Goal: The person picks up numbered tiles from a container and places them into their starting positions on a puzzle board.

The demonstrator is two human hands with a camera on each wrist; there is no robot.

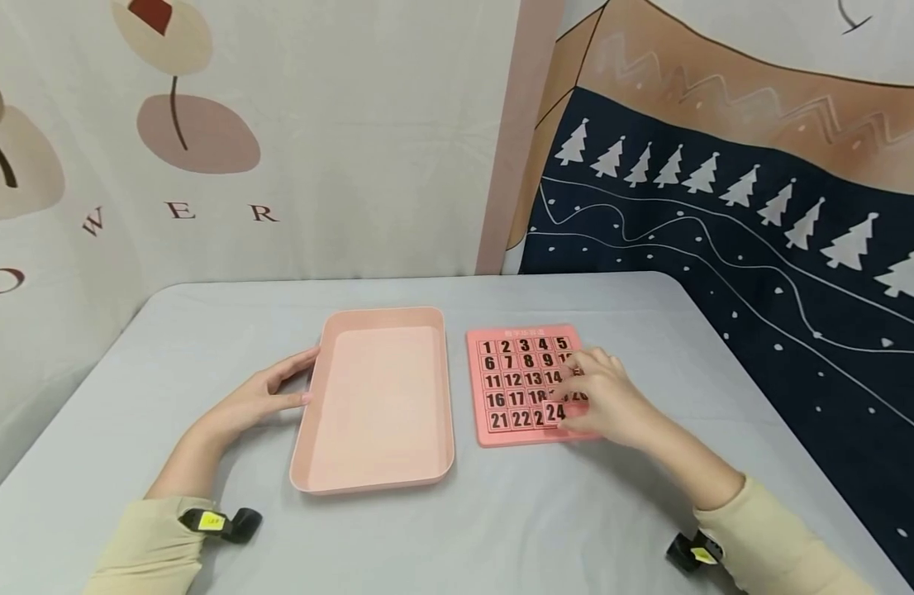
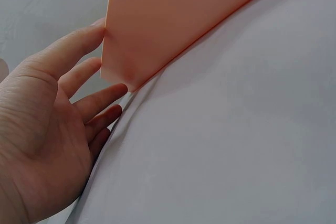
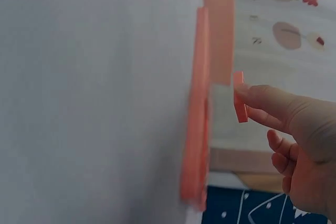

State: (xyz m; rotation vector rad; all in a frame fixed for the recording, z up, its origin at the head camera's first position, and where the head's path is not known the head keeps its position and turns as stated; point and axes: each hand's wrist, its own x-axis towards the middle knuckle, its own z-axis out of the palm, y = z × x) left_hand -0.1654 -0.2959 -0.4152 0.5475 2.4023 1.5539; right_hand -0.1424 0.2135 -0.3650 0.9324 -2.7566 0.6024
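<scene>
A pink number-puzzle board (image 1: 494, 438) lies on the table, with black-numbered tiles set in rows. Over its lower right part, my right hand (image 1: 613, 401) pinches a tile marked 24 (image 1: 554, 411) between thumb and fingers. Seen edge-on in the right wrist view, that tile (image 3: 240, 98) is raised off the board (image 3: 197, 114). Part of the board's right side is hidden behind the hand. To the left, an empty pale pink tray (image 1: 378, 397) lies flat. My left hand (image 1: 256, 401) touches the tray's left side with extended fingers, also visible against the tray wall (image 2: 157, 30) in the left wrist view.
A light grey cloth covers the table (image 1: 531, 521). Behind it hangs a pale printed curtain (image 1: 368, 165), and on the right a dark curtain with white trees (image 1: 650, 223). Both sleeves carry small black wrist cameras (image 1: 237, 525).
</scene>
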